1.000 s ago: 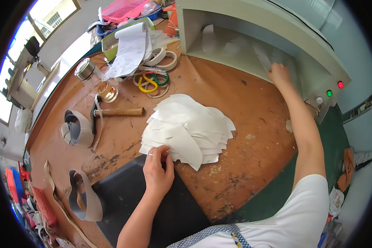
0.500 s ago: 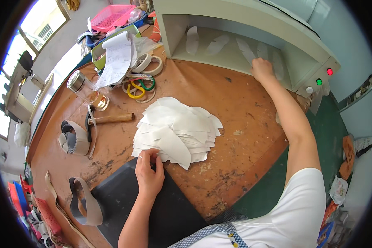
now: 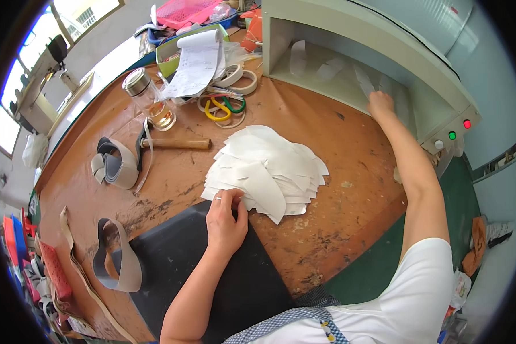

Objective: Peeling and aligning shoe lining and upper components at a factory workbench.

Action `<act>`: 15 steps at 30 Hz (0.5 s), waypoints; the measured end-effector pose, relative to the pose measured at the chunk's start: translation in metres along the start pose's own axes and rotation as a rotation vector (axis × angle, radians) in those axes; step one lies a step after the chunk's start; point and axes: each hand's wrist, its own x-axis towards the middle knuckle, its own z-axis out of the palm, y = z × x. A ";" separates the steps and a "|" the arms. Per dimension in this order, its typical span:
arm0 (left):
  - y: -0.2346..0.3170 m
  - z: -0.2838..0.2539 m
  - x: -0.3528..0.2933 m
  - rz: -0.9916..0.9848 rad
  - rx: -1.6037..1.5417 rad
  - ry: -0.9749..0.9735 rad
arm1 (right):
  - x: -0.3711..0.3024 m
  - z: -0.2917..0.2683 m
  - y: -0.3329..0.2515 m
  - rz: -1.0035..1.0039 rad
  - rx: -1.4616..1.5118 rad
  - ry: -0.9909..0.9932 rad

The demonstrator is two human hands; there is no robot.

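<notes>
Behind-left of white pile [image 3: 269, 166] sit hammer [image 3: 178, 144], scissors [image 3: 217, 110]; left fingers [image 3: 229, 196] at its edge, right fingers [image 3: 377, 98] beyond, both grips unclear.

White curved pieces [image 3: 264, 166], heaped, overlapping on a brown tabletop [image 3: 355, 160], pale strips [image 3: 298, 59] lying spaced inside an open-fronted box [image 3: 327, 20]

A pile of pieces [image 3: 264, 166] lies mid-frame on the table [image 3: 352, 229], a hammer [image 3: 180, 144] to its left; a box [image 3: 341, 23] stands upper right (loose pieces [image 3: 297, 58] inside).
</notes>
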 end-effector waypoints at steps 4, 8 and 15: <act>-0.008 -0.001 -0.006 0.021 0.064 0.055 | 0.023 0.056 0.007 0.032 -0.045 0.002; -0.002 0.024 0.007 0.110 -0.110 0.051 | 0.050 0.126 0.166 0.111 -0.159 0.107; -0.008 0.008 -0.009 0.063 -0.082 0.083 | 0.133 0.133 0.143 -0.220 -0.243 0.336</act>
